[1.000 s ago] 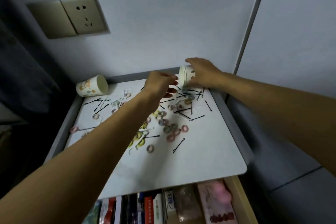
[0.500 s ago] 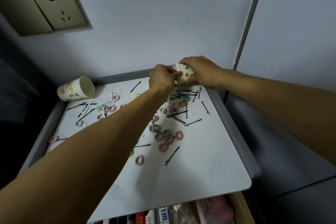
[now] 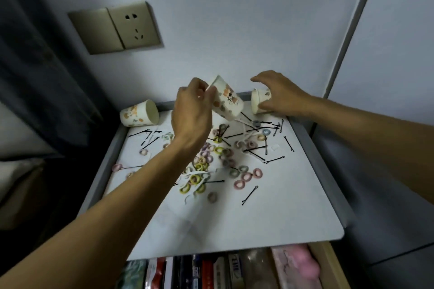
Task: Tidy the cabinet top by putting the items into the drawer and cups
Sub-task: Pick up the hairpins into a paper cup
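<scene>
The little hair ties [image 3: 219, 150] and black bobby pins [image 3: 250, 195] lie all over the white cabinet top [image 3: 270, 218]. Most are in a heap in the middle and at the back. We cannot see any of them inside a cup. We cannot see any in the drawer [image 3: 328, 263] either, which is open under the front edge and full of books and packets. So we think the tidy-up has hardly begun, and almost all the picking up is left to do.

Three paper cups are out. Our left hand [image 3: 195, 110] pinches the lifted paper cup [image 3: 226, 101] near its bottom with fingertips and thumb. This cup is in the air over the back of the heap, tipped so its mouth points down. The back-right paper cup [image 3: 259, 101] lies on its side by the back rim. Our right hand [image 3: 279, 96] is over it with fingers spread and arched. The thumb touches it near its mouth, but the fingers are not closed round it. The back-left paper cup [image 3: 139, 114] lies on its side, alone.
</scene>
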{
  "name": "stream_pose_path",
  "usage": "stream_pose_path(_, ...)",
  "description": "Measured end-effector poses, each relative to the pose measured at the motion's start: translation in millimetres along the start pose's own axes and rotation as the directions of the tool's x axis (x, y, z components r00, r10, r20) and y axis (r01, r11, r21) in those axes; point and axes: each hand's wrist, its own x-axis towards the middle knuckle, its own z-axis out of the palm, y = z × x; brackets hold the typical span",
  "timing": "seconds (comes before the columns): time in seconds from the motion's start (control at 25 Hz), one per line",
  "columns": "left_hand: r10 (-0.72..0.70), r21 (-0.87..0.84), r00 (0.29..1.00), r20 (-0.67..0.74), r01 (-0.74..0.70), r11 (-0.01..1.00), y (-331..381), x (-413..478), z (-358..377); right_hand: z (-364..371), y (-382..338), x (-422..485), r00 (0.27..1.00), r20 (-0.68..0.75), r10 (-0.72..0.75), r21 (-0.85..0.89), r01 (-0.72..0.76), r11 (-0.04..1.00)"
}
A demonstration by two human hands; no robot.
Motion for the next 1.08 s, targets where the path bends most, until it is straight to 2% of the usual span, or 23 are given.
stream_pose_path(0.08, -0.021, -0.075, 0.997, 0.077, 0.027, 0.997, -0.1, -25.2, -22.4, -6.9, -42.9, -25.4, 0.998, -0.047, -0.030, 0.287, 0.042, 0.957)
stream_pose_path(0.16, -0.044, -0.234, 0.988, 0.151, 0.078, 0.969, -0.9, -53.0, -38.9, -5.6, -85.9, -61.7, 0.998, 0.041, -0.039, 0.572, 0.009, 0.820)
stream_pose_path(0.2, -0.049, -0.322, 0.985, 0.165, 0.101, 0.941, -0.8, -67.2, -47.1, -2.6, -105.1, -81.2, 0.996, 0.079, -0.050, 0.639, -0.012, 0.769)
stream_pose_path(0.28, -0.111, -0.465, 0.979, 0.171, 0.180, 0.867, -4.4, -91.0, -61.1, 4.1, -137.0, -114.4, 0.991, 0.118, -0.066, 0.664, -0.029, 0.747)
stream_pose_path(0.4, -0.334, -0.593, 0.909, 0.251, 0.417, 0.688, -15.9, -116.7, -80.3, 12.0, -167.6, -143.5, 0.980, 0.186, -0.064, 0.703, -0.087, 0.706)
stream_pose_path(0.44, -0.390, -0.609, 0.874, 0.291, 0.484, 0.628, -20.7, -122.7, -88.1, 13.3, -172.7, -148.7, 0.976, 0.210, -0.058, 0.697, -0.107, 0.709)
stream_pose_path(0.52, -0.425, -0.596, 0.833, 0.354, 0.551, 0.584, -24.7, -129.3, -100.9, 16.9, -160.4, -151.0, 0.977, 0.212, -0.009, 0.602, -0.123, 0.789)
stream_pose_path(0.6, -0.442, -0.544, 0.815, 0.375, 0.580, 0.607, -27.9, -128.6, -120.0, 18.8, -129.9, -146.2, 0.982, 0.148, 0.116, 0.342, -0.161, 0.926)
stream_pose_path(0.64, -0.451, -0.512, 0.811, 0.372, 0.585, 0.630, -29.7, -126.5, -127.0, 18.4, -110.4, -142.6, 0.976, 0.114, 0.184, 0.191, -0.203, 0.960)
stream_pose_path(0.72, -0.444, -0.442, 0.814, 0.376, 0.578, 0.686, -32.8, -121.5, -135.6, 18.8, -78.3, -137.3, 0.955, 0.098, 0.281, 0.019, -0.284, 0.959)
stream_pose_path(0.8, -0.425, -0.380, 0.815, 0.394, 0.566, 0.732, -38.9, -117.3, -139.1, 26.2, -62.1, -132.3, 0.942, 0.127, 0.310, -0.050, -0.306, 0.951)
stream_pose_path(0.96, -0.392, -0.342, 0.801, 0.451, 0.562, 0.753, -45.0, -115.5, -133.7, 37.0, -54.4, -126.7, 0.955, 0.052, 0.293, -0.039, -0.291, 0.956)
stream_pose_path(1.08, -0.373, -0.335, 0.789, 0.489, 0.564, 0.754, -45.3, -110.2, -129.4, 40.2, -50.8, -126.6, 0.940, 0.121, 0.319, -0.124, -0.304, 0.944)
